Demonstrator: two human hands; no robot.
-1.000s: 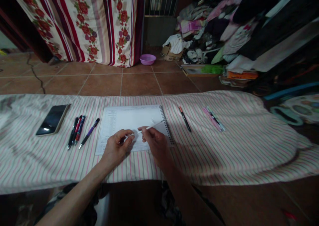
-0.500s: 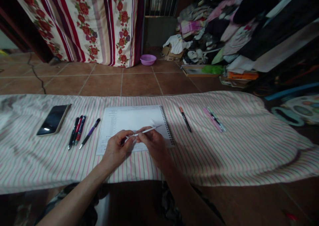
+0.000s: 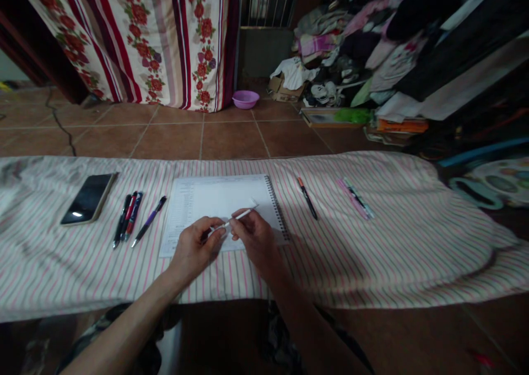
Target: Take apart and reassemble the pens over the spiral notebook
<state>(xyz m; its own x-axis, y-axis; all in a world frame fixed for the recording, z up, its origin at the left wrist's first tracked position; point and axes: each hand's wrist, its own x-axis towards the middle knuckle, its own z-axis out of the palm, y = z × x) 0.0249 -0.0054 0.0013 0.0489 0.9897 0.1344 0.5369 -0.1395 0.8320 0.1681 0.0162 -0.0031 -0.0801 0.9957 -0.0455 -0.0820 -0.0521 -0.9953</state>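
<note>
A thin white pen-like stick [image 3: 243,213] slants up to the right between my hands, its far end narrow and grey. Around its shaft, the fingers of my right hand [image 3: 258,234] are closed in a pinch. My left hand [image 3: 198,240] pinches the stick's near end, where a small pale part partly shows; its detail is too blurred to make out. Both hands are above the lower half of an open spiral notebook [image 3: 223,190] with a blank white middle and printed lines at its left. Just beyond the stick, a small white piece [image 3: 253,201] lies on the page.
To the left lie a phone [image 3: 88,199], several click pens [image 3: 128,218] and a purple-black pen [image 3: 149,221]. Rightward are a black pen with an orange end [image 3: 308,199] and two slim pens [image 3: 356,199]. A striped cloth [image 3: 392,254] covers the surface.
My right fingers have shifted slightly right and up along the white stick. Its far end now reaches less far right and sticks out less past them. My left hand has barely moved.
</note>
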